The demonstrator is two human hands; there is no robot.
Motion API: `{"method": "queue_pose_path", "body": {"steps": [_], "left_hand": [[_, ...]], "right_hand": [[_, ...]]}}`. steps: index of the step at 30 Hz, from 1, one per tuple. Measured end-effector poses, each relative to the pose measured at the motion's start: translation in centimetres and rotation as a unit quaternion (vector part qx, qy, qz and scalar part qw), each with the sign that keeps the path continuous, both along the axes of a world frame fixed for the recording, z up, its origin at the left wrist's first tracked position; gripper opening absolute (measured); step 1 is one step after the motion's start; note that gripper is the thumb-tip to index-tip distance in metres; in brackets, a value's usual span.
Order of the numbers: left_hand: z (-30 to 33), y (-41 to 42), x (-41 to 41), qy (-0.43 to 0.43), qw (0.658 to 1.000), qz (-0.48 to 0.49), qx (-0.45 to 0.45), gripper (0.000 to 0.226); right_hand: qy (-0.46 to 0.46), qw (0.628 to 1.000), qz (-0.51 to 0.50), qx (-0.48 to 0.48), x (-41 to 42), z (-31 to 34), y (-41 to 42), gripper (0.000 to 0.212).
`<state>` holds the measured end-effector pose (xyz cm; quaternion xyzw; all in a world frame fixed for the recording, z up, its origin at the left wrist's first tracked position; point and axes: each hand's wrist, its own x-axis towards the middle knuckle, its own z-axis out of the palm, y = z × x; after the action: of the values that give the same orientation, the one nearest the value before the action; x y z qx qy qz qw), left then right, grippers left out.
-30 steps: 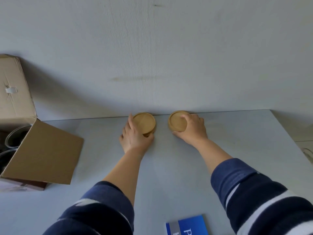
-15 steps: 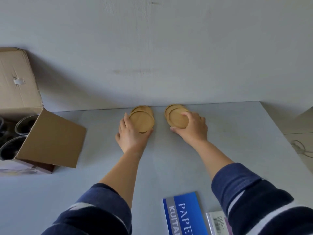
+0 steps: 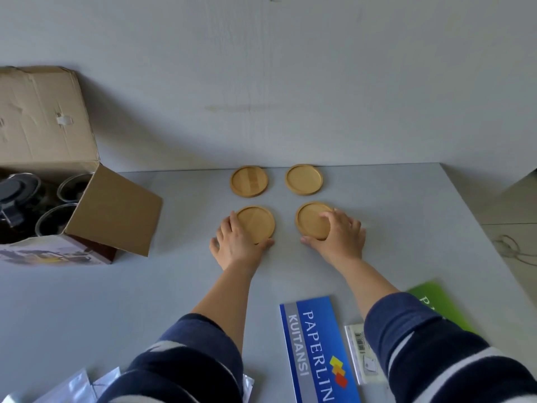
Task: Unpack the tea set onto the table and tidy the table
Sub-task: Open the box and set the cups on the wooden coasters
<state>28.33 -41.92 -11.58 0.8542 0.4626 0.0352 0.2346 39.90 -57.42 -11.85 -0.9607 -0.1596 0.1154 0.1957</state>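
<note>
Several round wooden coasters lie in a square on the grey table [image 3: 406,216]. Two rest bare by the wall: the far left coaster [image 3: 249,181] and the far right coaster [image 3: 304,179]. My left hand [image 3: 236,245] grips the near left coaster [image 3: 257,221] by its near edge, flat on the table. My right hand [image 3: 340,237] holds the near right coaster [image 3: 311,220], fingers lying over its right side. An open cardboard box [image 3: 113,210] at the left holds glass cups [image 3: 72,186] and a dark teapot [image 3: 16,196].
A blue receipt book [image 3: 316,350], a small labelled packet [image 3: 360,353] and a green book [image 3: 436,301] lie at the near right. Clear plastic bags [image 3: 72,388] sit at the near left edge. A wall runs behind the table; a cable [image 3: 511,248] lies on the floor at right.
Both hands drew back from the wall, each sliding the top coaster off a stack. Two coasters stayed by the wall; two now lie nearer under my hands.
</note>
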Motion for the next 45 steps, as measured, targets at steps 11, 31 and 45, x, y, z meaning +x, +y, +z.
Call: {"method": "queue_pose_path", "body": {"steps": [11,31,45], "left_hand": [[8.4,9.3,-6.7,-0.122,0.979,-0.015,0.16,0.055],[13.0,27.9,-20.9,0.133,0.988,-0.038,0.061,0.064],[11.3,27.9,-19.6,0.158,0.987,0.015,-0.024,0.087]], "right_hand": [[-0.035,0.994,0.099,-0.002,-3.6,6.2,8.4,0.056],[-0.105,0.905,0.381,-0.159,-17.3,14.1,38.2,0.056],[-0.17,0.871,0.384,-0.255,-18.2,13.0,41.6,0.061]]}}
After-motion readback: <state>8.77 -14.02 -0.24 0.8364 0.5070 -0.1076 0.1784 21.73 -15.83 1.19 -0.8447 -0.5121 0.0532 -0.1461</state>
